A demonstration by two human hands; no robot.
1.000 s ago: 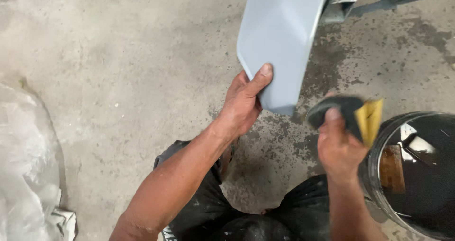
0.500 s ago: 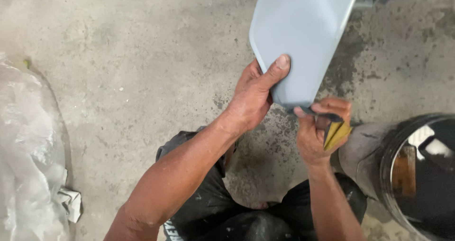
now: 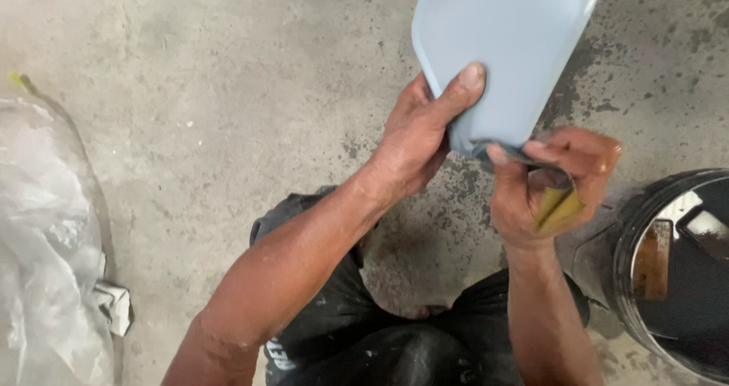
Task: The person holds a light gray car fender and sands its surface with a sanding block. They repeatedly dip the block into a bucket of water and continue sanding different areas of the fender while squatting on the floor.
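We hold the grey-blue panel above the concrete floor, our left hand clenched on its lower edge and our right hand pinching folded sandpaper there, so the paper may slip into the water bucket.

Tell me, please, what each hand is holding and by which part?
The left hand grips the grey panel at its lower edge, thumb on its face. The right hand holds a folded sheet of sandpaper against the panel's bottom tip.

A black bucket stands right on stained concrete floor; crumpled clear plastic sheeting lies left.
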